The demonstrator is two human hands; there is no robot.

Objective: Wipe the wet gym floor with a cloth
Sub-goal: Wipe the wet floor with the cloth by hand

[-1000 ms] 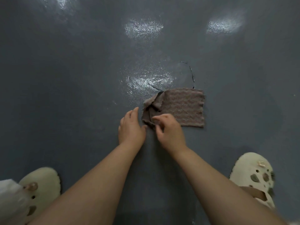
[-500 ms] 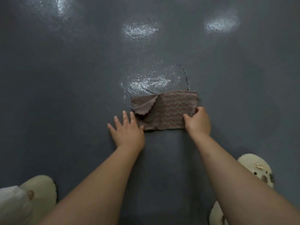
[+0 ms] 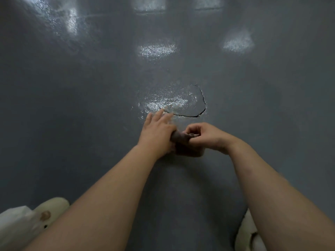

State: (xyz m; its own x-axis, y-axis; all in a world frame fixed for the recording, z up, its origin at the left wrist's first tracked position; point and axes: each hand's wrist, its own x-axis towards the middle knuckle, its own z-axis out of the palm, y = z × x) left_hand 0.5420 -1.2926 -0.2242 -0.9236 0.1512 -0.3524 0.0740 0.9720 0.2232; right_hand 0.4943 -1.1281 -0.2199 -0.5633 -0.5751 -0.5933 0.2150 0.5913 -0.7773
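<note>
Cloth [image 3: 183, 137] bunched between your hands, just short of the puddle [image 3: 168, 101].
Right hand [image 3: 206, 136] pinches it; left hand [image 3: 157, 134] holds its other end, fingers extended; wet patch lies straight ahead.

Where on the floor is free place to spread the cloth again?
Bare floor lies left of the left hand and right of the right hand. The puddle borders ahead; both hands crowd the cloth.

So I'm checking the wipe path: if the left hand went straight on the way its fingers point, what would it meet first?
Most likely the wet patch: the left hand points its fingers forward at its shiny near edge, fingertips about there already. Height above the floor is unclear.
</note>
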